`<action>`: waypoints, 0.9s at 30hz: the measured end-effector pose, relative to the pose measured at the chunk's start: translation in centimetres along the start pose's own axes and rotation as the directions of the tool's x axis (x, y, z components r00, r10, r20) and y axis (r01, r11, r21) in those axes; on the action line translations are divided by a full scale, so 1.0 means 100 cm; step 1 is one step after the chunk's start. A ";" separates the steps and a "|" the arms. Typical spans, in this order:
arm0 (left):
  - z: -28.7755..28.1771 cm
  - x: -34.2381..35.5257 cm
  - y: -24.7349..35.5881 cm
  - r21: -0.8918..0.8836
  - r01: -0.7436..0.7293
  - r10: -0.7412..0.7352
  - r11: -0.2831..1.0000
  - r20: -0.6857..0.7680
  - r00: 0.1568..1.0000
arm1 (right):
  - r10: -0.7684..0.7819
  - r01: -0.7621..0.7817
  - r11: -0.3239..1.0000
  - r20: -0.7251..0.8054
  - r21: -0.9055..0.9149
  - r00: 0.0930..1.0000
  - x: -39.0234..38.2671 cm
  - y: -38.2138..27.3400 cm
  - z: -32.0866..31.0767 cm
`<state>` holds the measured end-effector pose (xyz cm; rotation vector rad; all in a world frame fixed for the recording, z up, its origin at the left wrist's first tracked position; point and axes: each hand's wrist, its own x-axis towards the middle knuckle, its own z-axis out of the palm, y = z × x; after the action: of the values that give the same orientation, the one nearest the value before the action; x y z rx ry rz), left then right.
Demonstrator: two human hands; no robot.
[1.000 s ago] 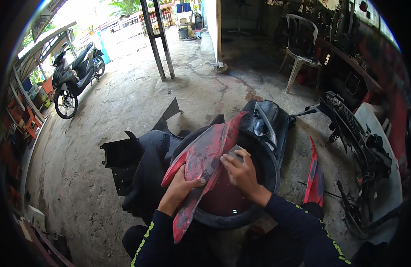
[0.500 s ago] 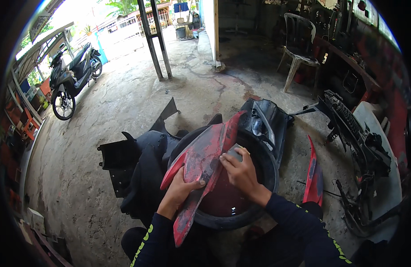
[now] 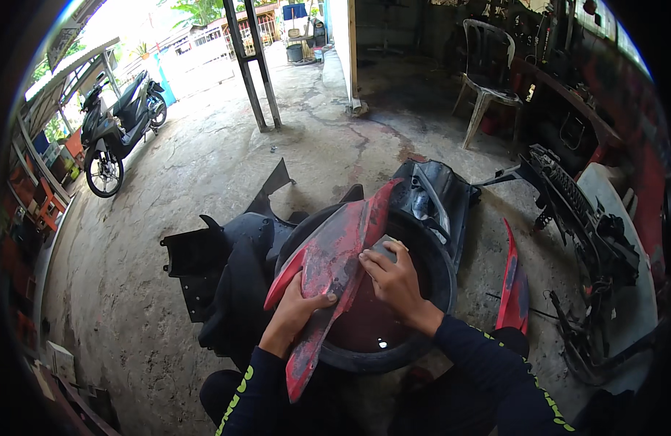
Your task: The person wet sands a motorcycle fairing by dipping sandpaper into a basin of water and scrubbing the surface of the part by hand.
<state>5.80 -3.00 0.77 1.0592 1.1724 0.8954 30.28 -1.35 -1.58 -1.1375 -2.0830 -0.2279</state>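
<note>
My left hand (image 3: 300,312) grips a long red body panel (image 3: 335,254) with grey, worn patches, held at a slant over a black tub (image 3: 441,291) with reddish-brown liquid in it. My right hand (image 3: 393,283) is closed on a small grey rectangular pad (image 3: 382,247), pressed against the panel's right side. Black plastic body parts (image 3: 241,291) lie left of the tub. Another dark plastic piece (image 3: 451,189) is behind it. A second red panel (image 3: 511,298) rests at the tub's right.
A dark scooter (image 3: 121,127) stands at the back left, a metal post (image 3: 252,80) at centre. A plastic chair (image 3: 488,80) is by a cluttered bench on the right. Black frame parts (image 3: 597,254) and a pale panel (image 3: 629,232) are at my right.
Very little differs. The red panel has shifted slightly, its lower tip a bit farther down than a second ago; both hands keep the same grip.
</note>
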 end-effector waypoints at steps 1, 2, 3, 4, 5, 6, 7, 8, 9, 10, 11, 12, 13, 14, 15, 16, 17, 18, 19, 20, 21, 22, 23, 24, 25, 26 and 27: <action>-0.005 0.000 -0.001 -0.004 0.005 -0.005 1.000 0.015 1.000 | -0.001 0.001 1.000 -0.002 0.005 1.000 -0.002 -0.013 0.000; -0.008 0.001 -0.002 -0.012 0.008 -0.008 1.000 0.033 0.999 | -0.040 0.040 0.998 -0.001 0.047 0.999 -0.009 -0.037 -0.006; -0.011 0.001 -0.007 -0.013 0.007 -0.006 1.000 0.027 1.000 | -0.081 0.081 0.993 -0.001 0.091 0.997 -0.015 -0.054 -0.011; -0.014 0.004 -0.013 -0.013 -0.023 0.024 1.000 0.031 0.999 | -0.115 0.113 0.982 0.006 0.149 0.993 -0.017 -0.058 -0.016; -0.013 0.004 -0.014 -0.012 -0.045 0.046 0.999 0.037 0.998 | -0.114 0.112 0.982 0.006 0.149 0.993 -0.014 -0.047 -0.014; -0.010 0.005 -0.015 -0.008 -0.034 0.034 0.999 0.005 0.999 | -0.083 0.082 0.994 0.005 0.078 0.997 -0.006 -0.029 -0.008; -0.007 0.003 -0.009 -0.009 -0.031 0.031 0.999 0.007 0.999 | -0.049 0.049 0.999 0.006 0.006 0.999 0.002 -0.019 -0.006; -0.004 0.001 -0.003 -0.010 -0.013 0.013 1.000 0.012 1.000 | -0.021 0.021 1.000 -0.004 0.018 1.000 0.004 -0.019 -0.005; -0.003 -0.001 0.000 -0.010 0.006 -0.006 1.000 0.016 1.000 | -0.019 0.019 1.000 -0.001 0.018 1.000 -0.003 -0.030 -0.007; -0.008 -0.002 -0.003 -0.010 0.006 -0.006 1.000 0.008 1.000 | -0.068 0.067 0.995 0.008 0.077 0.998 -0.008 -0.054 -0.017; -0.010 -0.001 -0.008 -0.037 -0.026 0.027 0.999 0.023 0.999 | -0.117 0.114 0.985 0.013 0.131 0.993 -0.014 -0.068 -0.023; -0.012 0.000 -0.010 -0.064 -0.056 0.059 0.996 0.036 0.998 | -0.145 0.141 0.980 0.016 0.137 0.989 -0.018 -0.069 -0.020; -0.009 -0.001 -0.009 -0.064 -0.053 0.056 0.997 0.039 0.998 | -0.141 0.138 0.981 0.017 0.136 0.990 -0.018 -0.056 -0.014; -0.004 0.001 -0.007 -0.031 -0.027 0.028 0.999 0.025 0.999 | -0.091 0.090 0.992 0.010 0.092 0.996 -0.014 -0.033 -0.006; -0.002 0.002 -0.007 0.001 -0.001 0.001 1.000 -0.003 1.000 | -0.050 0.050 0.997 0.001 0.058 0.999 -0.007 -0.018 0.000; -0.005 0.002 -0.010 0.002 0.007 -0.007 1.000 -0.002 1.000 | -0.016 0.014 0.997 0.017 0.072 1.000 -0.002 -0.021 -0.004; -0.009 0.004 -0.009 -0.061 0.018 -0.017 0.998 0.023 1.000 | -0.021 0.020 0.997 0.011 0.076 1.000 -0.003 -0.038 -0.013; -0.012 0.004 -0.008 -0.123 0.030 -0.024 0.992 0.049 0.998 | -0.087 0.085 0.990 0.011 0.114 0.996 -0.010 -0.063 -0.022; -0.011 0.004 -0.009 -0.124 0.030 -0.024 0.992 0.049 0.999 | -0.149 0.145 0.978 0.016 0.147 0.989 -0.016 -0.074 -0.026; -0.009 0.003 -0.009 -0.147 0.036 -0.032 0.989 0.026 0.999 | -0.167 0.167 0.973 -0.011 0.159 0.986 -0.015 -0.070 -0.027; -0.007 0.003 -0.009 -0.169 0.041 -0.041 0.985 0.003 0.999 | -0.169 0.168 0.973 -0.010 0.158 0.986 -0.008 -0.055 -0.024; -0.003 0.003 -0.008 -0.167 0.044 -0.043 0.985 0.012 0.999 | -0.110 0.110 0.989 0.000 0.102 0.994 -0.001 -0.035 -0.018; -0.001 0.004 -0.006 -0.142 0.003 0.000 0.990 0.021 1.000 | -0.052 0.052 0.998 0.010 0.048 0.999 0.003 -0.025 -0.016; 0.001 0.004 -0.004 -0.118 -0.039 0.043 0.992 0.032 0.999 | -0.032 0.032 0.999 0.022 0.031 0.999 -0.001 -0.029 -0.016; -0.004 0.003 -0.005 -0.116 -0.040 0.043 0.992 0.019 0.999 | -0.039 0.038 0.998 0.021 0.043 0.999 -0.004 -0.043 -0.017; -0.004 0.002 -0.004 -0.157 -0.057 0.065 0.986 0.045 0.997 | -0.100 0.098 0.991 0.021 0.090 0.995 -0.009 -0.063 -0.031; -0.002 0.002 -0.004 -0.193 -0.070 0.086 0.979 0.071 0.994 | -0.156 0.153 0.978 0.015 0.140 0.988 -0.012 -0.072 -0.039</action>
<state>5.60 -2.86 0.37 0.9809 0.9641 0.9973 27.05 -8.30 1.70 -0.9019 -2.1764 -0.1406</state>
